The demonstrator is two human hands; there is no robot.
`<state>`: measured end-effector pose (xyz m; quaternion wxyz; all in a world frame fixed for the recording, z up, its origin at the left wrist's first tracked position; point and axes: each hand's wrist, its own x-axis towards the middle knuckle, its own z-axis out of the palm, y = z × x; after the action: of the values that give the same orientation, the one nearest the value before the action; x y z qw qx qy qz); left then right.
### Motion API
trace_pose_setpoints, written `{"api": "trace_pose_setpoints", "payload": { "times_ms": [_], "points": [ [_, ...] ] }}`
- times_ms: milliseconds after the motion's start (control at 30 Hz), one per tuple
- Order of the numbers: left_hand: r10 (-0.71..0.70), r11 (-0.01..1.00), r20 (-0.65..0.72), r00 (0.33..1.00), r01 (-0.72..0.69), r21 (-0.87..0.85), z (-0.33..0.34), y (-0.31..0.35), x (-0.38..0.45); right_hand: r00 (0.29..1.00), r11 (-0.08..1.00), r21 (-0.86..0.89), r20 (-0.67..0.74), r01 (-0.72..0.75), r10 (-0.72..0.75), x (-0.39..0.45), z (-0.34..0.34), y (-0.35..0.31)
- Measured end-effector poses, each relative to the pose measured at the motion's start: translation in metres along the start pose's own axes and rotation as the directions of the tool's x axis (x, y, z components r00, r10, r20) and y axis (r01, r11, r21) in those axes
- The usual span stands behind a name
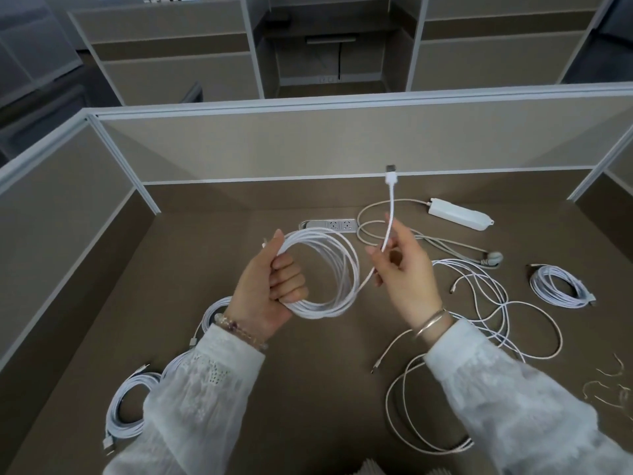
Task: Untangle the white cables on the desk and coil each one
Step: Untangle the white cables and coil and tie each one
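Nearest, around 5 o'clock, the loose white cables (479, 337) are still lying tangled on the brown desk (325, 389), looping over each other. Finished coils are sitting at 7 o'clock (125, 413) and out at 3 o'clock (561, 286).

Just past those, mid-frame, the left hand (270, 293) is gripping the coil in progress (322, 272), fingers curled through the ring and thumb lying along its outer edge. The ring is standing roughly upright, open face toward the camera. The right hand (404, 269) is pinching the free tail (388, 221) between thumb and fingertips, other fingers loosely spread. That tail's long axis is running nearly vertical, USB plug (391, 173) pointing at 12 o'clock.

This stuff is looking light, floppy and a bit springy, so I'd guess the loops will want to pop open; better holding the bundle where the turns stack, and the tail just below the plug.

Farther back at 1 o'clock, a white power adapter (459, 214) and its grey cord are lying by the desk socket strip (329, 225).
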<state>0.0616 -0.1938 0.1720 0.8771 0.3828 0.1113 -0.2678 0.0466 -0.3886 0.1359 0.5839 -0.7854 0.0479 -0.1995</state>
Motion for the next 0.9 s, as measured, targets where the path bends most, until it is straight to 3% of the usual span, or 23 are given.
{"api": "trace_pose_setpoints", "payload": {
  "times_ms": [67,167,233,333,533,633,700,767,833,900],
  "points": [
    [-0.058,0.998,0.031,0.998,0.057,0.034,0.001,0.0,-0.002,0.992,0.99,-0.066,0.042,0.121,-0.119,0.005,-0.01,-0.004],
    [-0.146,0.986,0.071,0.987,0.139,0.092,0.003,0.001,-0.004,0.924,0.924,-0.192,0.263,0.332,-0.277,0.008,-0.026,-0.011],
    [-0.203,0.973,0.099,0.974,0.189,0.135,0.006,0.001,-0.006,0.856,0.86,-0.253,0.405,0.442,-0.321,0.007,-0.032,-0.017],
    [-0.27,0.955,0.125,0.955,0.248,0.164,0.011,-0.001,-0.008,0.793,0.773,-0.314,0.486,0.551,-0.368,0.004,-0.037,-0.018],
    [-0.308,0.919,0.128,0.943,0.26,0.295,0.015,-0.002,-0.01,0.798,0.763,-0.321,0.455,0.561,-0.394,-0.003,-0.045,-0.018],
    [-0.327,0.889,0.128,0.936,0.258,0.378,0.02,-0.001,-0.013,0.894,0.905,-0.215,0.35,0.366,-0.278,-0.008,-0.047,-0.021],
    [-0.353,0.859,0.117,0.928,0.272,0.433,0.024,-0.003,-0.013,0.919,0.966,-0.107,0.346,0.237,-0.187,-0.01,-0.052,-0.028],
    [-0.42,0.791,0.116,0.9,0.301,0.533,0.03,-0.006,-0.012,0.87,0.956,-0.12,0.457,0.267,-0.185,-0.009,-0.061,-0.038],
    [-0.52,0.681,0.109,0.847,0.335,0.651,0.037,-0.013,-0.01,0.766,0.895,-0.197,0.608,0.401,-0.21,-0.008,-0.063,-0.049],
    [-0.61,0.574,0.088,0.787,0.363,0.734,0.046,-0.023,-0.006,0.671,0.846,-0.264,0.728,0.464,-0.141,-0.01,-0.06,-0.056]
  ]
}}
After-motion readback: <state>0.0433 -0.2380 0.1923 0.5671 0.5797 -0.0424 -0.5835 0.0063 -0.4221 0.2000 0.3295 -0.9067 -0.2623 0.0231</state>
